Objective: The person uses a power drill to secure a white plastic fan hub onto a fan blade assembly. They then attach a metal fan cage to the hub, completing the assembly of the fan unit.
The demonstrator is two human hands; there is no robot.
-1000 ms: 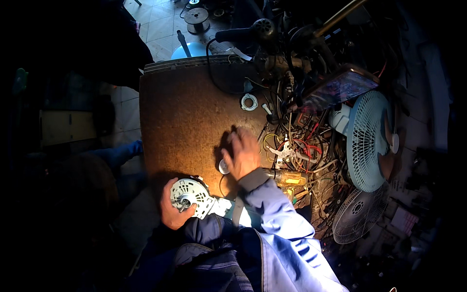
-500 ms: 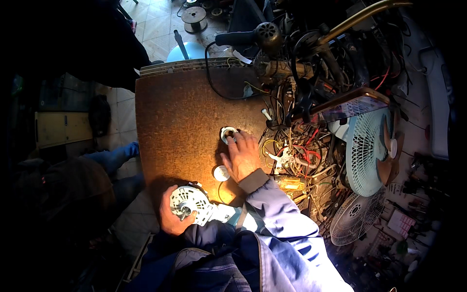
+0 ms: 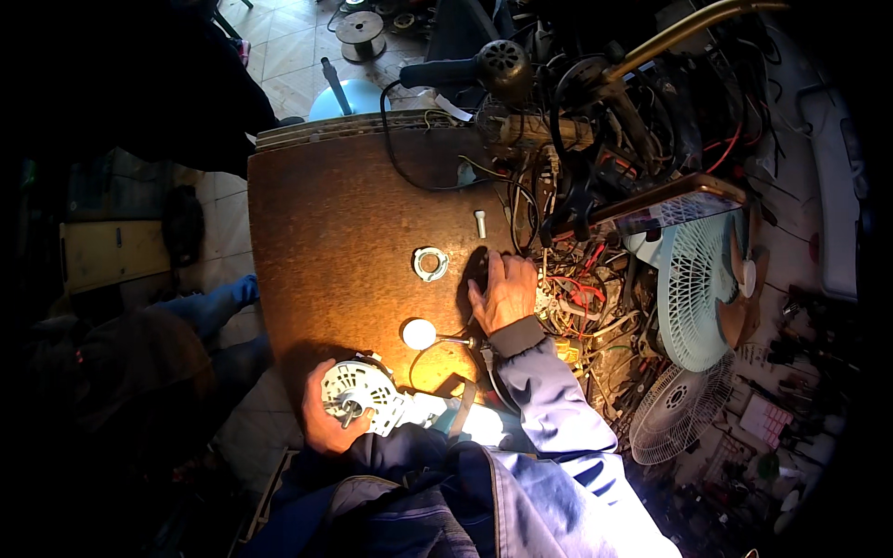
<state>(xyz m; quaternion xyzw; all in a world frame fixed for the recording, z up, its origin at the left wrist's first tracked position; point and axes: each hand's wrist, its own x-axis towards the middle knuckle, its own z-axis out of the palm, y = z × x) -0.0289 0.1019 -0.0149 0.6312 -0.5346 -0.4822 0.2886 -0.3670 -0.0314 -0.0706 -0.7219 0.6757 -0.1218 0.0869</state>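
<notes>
My left hand [image 3: 327,414] grips a white fan motor housing [image 3: 358,389] with slotted vents and a metal shaft poking out of its front. The housing is held low, at the near edge of the wooden table. Over the table's right side, beside the heap of wires and tools, my right hand [image 3: 507,290] reaches out with thumb and fingers apart. It appears to hold nothing; its fingertips lie partly in shadow. To its left a pale plastic ring [image 3: 419,267] lies flat. A small white peg [image 3: 480,223] lies farther back. Nearer me is a round white knob-like piece [image 3: 419,334] on a thin stalk.
Tangled wires and tools [image 3: 595,307] crowd the table's right side. Beyond them stand a light-blue fan grille [image 3: 693,298] and a wire grille [image 3: 677,409]. A phone [image 3: 684,203] leans above the heap. A person's jeans [image 3: 209,307] show at left.
My right hand has left the pale ring and moved right toward the wire heap. The ring stays on the table, now fully uncovered. My left hand keeps holding the motor housing.
</notes>
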